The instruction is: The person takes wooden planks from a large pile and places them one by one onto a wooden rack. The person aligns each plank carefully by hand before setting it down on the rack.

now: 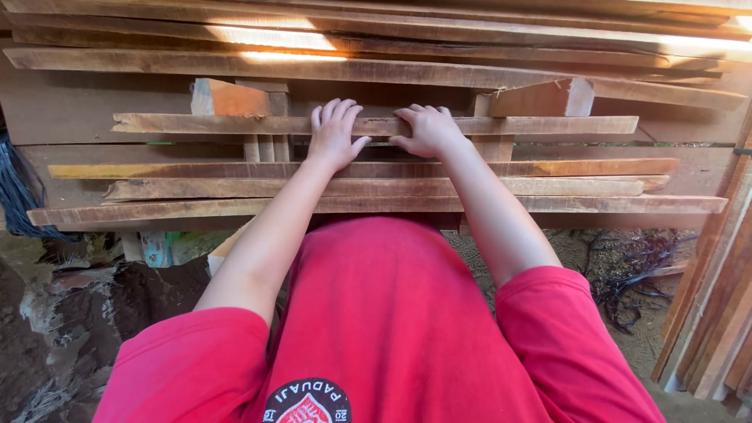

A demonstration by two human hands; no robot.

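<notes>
Both hands rest on one thin wooden slat (pixel 376 125) that lies crosswise in a stack of rough boards (pixel 376 188), about midway along its length. The left hand (pixel 335 135) lies flat on top of the slat with its fingers (pixel 330 111) spread slightly apart and pointing away toward the far side, the thumb angled out to the right just below the slat's near edge. The right hand (pixel 427 129) sits just beside it, its fingers curled over the slat's far edge and its thumb under the near edge, so it looks wrapped around the wood, though how firmly it grips cannot be told. The two hands are close but not touching. The slat runs well past both hands, its left end near an orange-brown wooden block (pixel 231 99) and its right end below a second block (pixel 548 98). Longer boards lie just nearer, stepped outward below the slat, and a long plank (pixel 313 66) lies farther up above the blocks, leaving a shallow gap around the slat. More timber leans upright at the right edge (pixel 717 305), and dirt ground (pixel 63 329) lies open below the stack on the left
</notes>
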